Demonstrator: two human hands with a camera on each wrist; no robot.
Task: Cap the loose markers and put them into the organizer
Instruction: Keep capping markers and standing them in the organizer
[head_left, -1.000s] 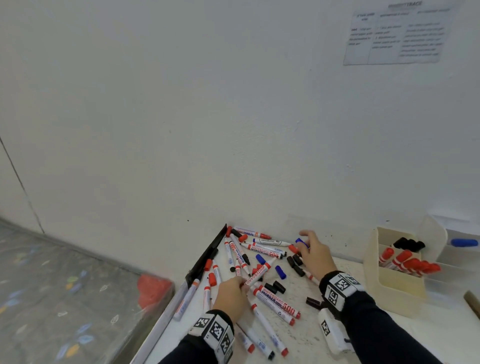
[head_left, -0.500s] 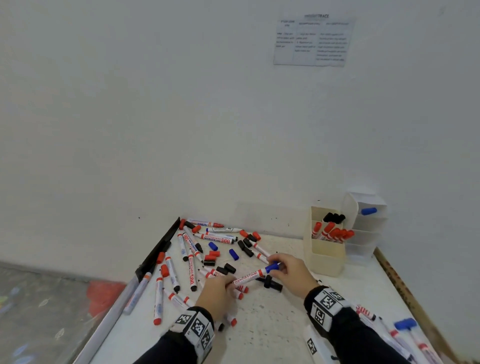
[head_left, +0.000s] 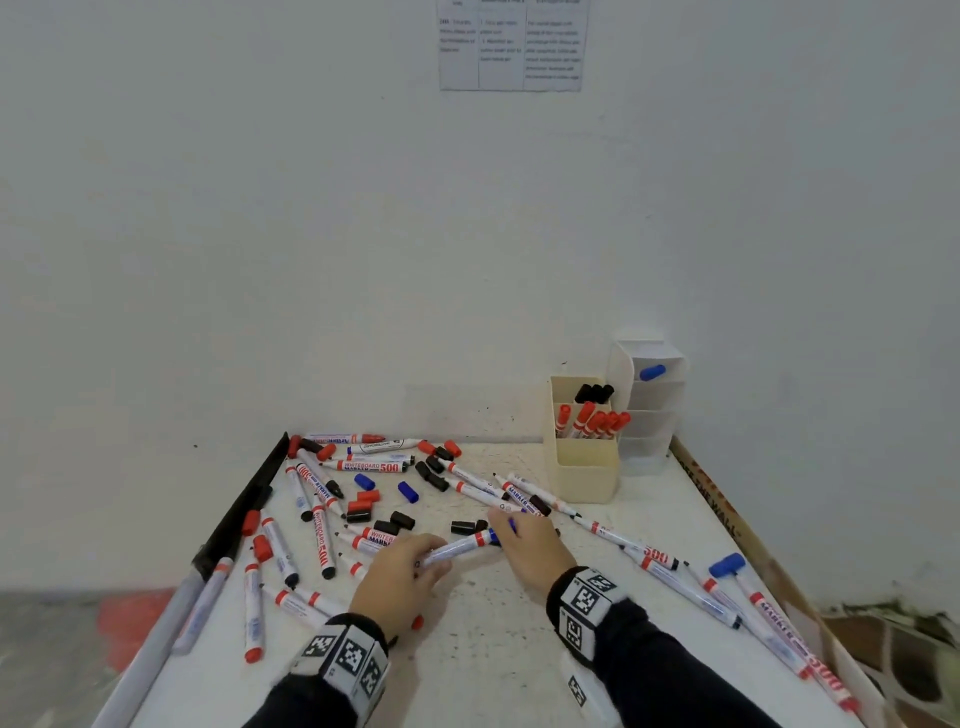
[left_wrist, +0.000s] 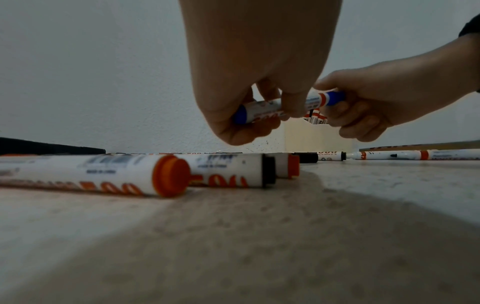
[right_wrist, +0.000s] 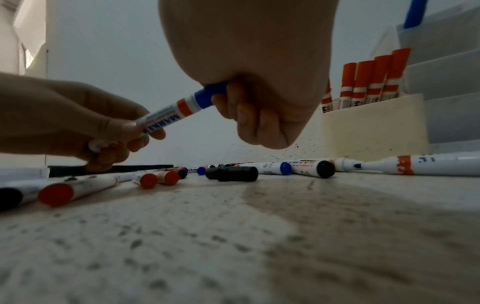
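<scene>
My left hand (head_left: 400, 577) grips the marker (head_left: 457, 546) barrel, my right hand (head_left: 535, 545) now closes around its blue cap (right_wrist: 207, 96), pressed on since a moment ago, near the organizer (head_left: 582, 467), so storing is next.

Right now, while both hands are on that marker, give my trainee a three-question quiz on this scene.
1. True or false: the left hand grips the barrel of the blue marker.
2. What does the right hand hold? A) the blue cap end of that marker B) a loose black cap C) nothing
3. Fill in: the markers standing in the cream organizer have black and ___ caps.

Key: 1 true; 2 A; 3 red.
</scene>
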